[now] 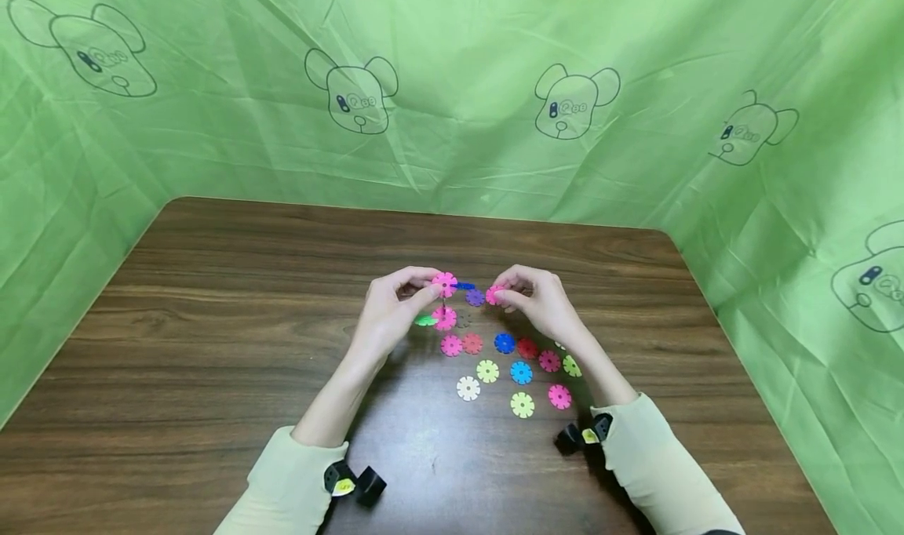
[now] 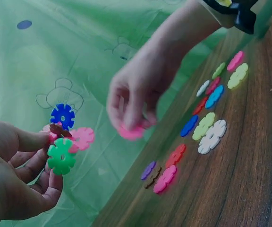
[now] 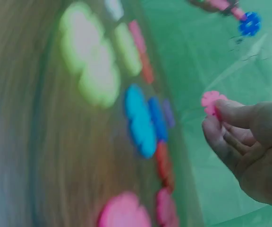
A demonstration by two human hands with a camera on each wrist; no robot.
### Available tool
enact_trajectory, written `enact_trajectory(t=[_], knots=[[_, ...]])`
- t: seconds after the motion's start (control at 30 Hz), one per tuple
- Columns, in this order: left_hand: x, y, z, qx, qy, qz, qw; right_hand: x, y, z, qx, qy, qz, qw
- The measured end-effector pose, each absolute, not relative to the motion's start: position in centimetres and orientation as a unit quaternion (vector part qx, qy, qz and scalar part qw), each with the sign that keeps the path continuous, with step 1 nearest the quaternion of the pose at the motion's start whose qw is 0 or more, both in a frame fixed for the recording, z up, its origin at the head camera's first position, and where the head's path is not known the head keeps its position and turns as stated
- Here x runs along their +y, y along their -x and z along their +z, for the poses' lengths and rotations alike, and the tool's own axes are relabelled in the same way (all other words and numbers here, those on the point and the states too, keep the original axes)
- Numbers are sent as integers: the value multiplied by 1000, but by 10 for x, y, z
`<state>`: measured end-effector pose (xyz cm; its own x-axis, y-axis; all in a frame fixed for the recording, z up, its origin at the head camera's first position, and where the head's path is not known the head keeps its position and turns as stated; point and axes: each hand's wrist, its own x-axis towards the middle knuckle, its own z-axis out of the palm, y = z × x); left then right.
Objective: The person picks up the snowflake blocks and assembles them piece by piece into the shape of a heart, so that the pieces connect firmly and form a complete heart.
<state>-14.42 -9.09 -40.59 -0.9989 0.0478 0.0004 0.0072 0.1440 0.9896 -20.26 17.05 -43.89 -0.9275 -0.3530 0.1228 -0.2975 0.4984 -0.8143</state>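
Note:
My left hand [image 1: 388, 307] pinches a joined cluster of notched plastic snowflake discs above the table's middle. In the left wrist view the cluster shows a blue disc [image 2: 63, 116] at the top, a green disc [image 2: 61, 156] below, a pink disc [image 2: 83, 137] at the side and a brown piece [image 2: 60, 131] at the centre. My fingers cover part of it. To the right, my right hand [image 1: 540, 300] pinches a single pink disc [image 3: 211, 100] between thumb and fingertips, apart from the cluster and raised off the table.
Several loose discs lie flat before and between the hands, among them a white disc [image 1: 468, 388], a light-blue disc [image 1: 521, 373], a yellow-green disc [image 1: 523, 405] and a purple disc [image 1: 475, 296]. Green cloth [image 1: 459, 166] hangs around the wooden table [image 1: 247, 323].

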Motion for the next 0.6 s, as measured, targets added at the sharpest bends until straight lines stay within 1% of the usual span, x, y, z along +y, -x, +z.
enact_trajectory(t=[0.2, 0.33, 0.47, 0.6], knots=[[-88, 144, -407, 756, -43, 653, -26, 165, 185, -420, 812, 185, -553, 6], [-87, 145, -407, 763, -56, 641, -57, 160, 176, -412, 786, 202, -585, -12], [-84, 145, -407, 770, -72, 629, -84, 156, 171, -407, 785, 230, -574, -39], [-83, 145, -406, 775, -81, 620, -96, 153, 169, -406, 796, 245, -550, -62]])
